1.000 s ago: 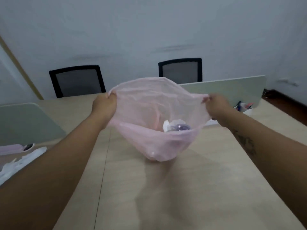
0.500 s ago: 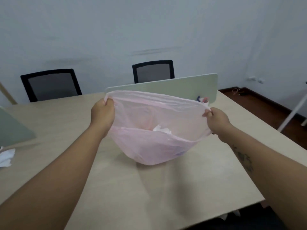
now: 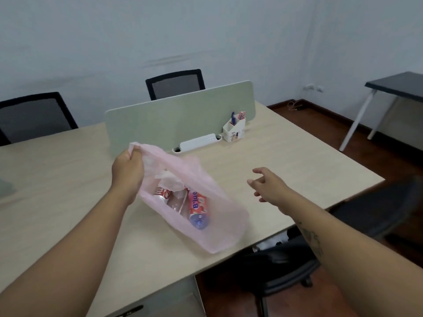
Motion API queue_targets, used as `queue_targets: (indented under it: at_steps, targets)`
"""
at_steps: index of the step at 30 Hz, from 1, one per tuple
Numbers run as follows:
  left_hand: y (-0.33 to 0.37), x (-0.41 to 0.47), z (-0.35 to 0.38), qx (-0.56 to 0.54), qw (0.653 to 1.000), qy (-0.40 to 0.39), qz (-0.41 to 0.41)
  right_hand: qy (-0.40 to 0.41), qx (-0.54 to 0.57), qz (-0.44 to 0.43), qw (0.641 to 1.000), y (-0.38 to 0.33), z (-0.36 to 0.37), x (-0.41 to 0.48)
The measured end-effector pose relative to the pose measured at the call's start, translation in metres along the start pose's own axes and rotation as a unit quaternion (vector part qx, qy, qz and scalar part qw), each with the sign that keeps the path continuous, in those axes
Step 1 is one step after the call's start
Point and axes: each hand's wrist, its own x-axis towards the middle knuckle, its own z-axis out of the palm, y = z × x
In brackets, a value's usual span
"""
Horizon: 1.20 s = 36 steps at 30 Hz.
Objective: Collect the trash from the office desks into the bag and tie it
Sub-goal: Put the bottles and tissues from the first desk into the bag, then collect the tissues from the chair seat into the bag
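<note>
Here, close to the near edge of the desk, the pink bag lies slumped on its side, with a red-labelled plastic bottle, a red can and crumpled white paper showing inside. Over the desk's middle the left hand clenches a bunched corner of the bag's mouth and lifts it, while the right hand hovers above the desk, fingers loosely spread, grasping nothing. Farther back on the desk a white power strip and pen holder sit against a pale green divider, and beyond the desk's far edge stand a black mesh chair and a second chair.
</note>
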Motion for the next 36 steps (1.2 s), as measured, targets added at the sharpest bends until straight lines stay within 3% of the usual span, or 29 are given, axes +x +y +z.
queue_targets:
  at_steps: [4, 8, 13, 19, 23, 27, 36]
  targets:
    - [-0.003, -0.008, 0.009, -0.01, 0.999, -0.036, -0.004, -0.012, -0.134, -0.006, 0.991, 0.018, -0.013, -0.036]
    - [-0.008, -0.013, 0.014, -0.014, 0.997, -0.076, 0.003, 0.0, -0.333, -0.027, 0.943, 0.025, -0.017, -0.082]
    - [-0.014, -0.023, 0.018, -0.006, 0.992, -0.125, 0.022, -0.029, -0.431, -0.038, 0.901, 0.02, -0.016, -0.142]
    - [-0.026, -0.03, 0.022, -0.008, 0.986, -0.167, 0.03, 0.018, -0.606, -0.12, 0.786, 0.046, -0.008, -0.17]
    - [-0.025, -0.036, 0.021, -0.006, 0.985, -0.168, 0.037, 0.066, -0.603, -0.111, 0.787, 0.06, -0.011, -0.17]
    - [-0.017, -0.044, 0.02, -0.006, 0.984, -0.173, 0.042, 0.09, -0.628, -0.127, 0.763, 0.076, -0.023, -0.193]
    - [-0.015, -0.07, 0.015, 0.03, 0.981, -0.181, 0.058, 0.059, -0.604, -0.168, 0.776, 0.115, -0.073, -0.269]
